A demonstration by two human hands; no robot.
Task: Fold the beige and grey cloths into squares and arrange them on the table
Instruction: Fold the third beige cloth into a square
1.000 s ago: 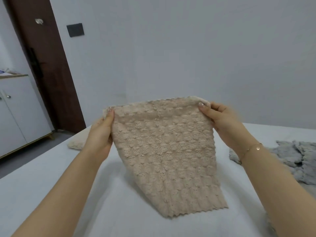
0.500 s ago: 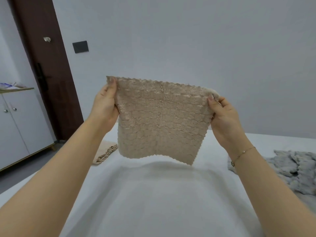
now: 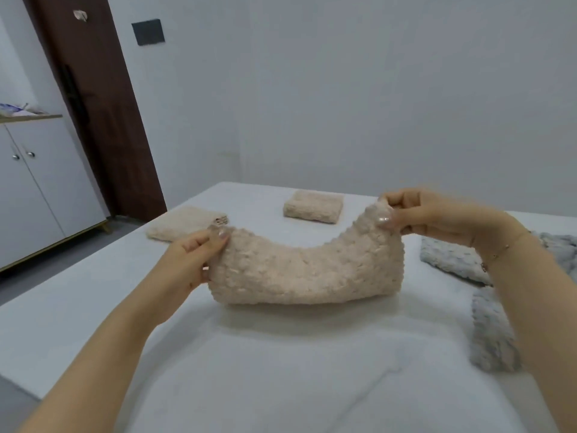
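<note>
Beige cloth (image 3: 306, 273): in progress, doubled, lower fold resting on white surface (image 3: 281, 370); upper corners pinched by left hand (image 3: 190, 260) and right hand (image 3: 431, 214) fingers. Folded beige squares: two, far side (image 3: 313, 206), (image 3: 184, 225). Grey cloths (image 3: 452, 260), (image 3: 490, 332): right side, unfolded, seemingly pending.

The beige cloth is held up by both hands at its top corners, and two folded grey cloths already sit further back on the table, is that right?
Not quite. The head view shows both hands, left hand and right hand, pinching the beige cloth at its top corners, but the two folded cloths further back are beige. The grey cloths lie unfolded at the right.
</note>
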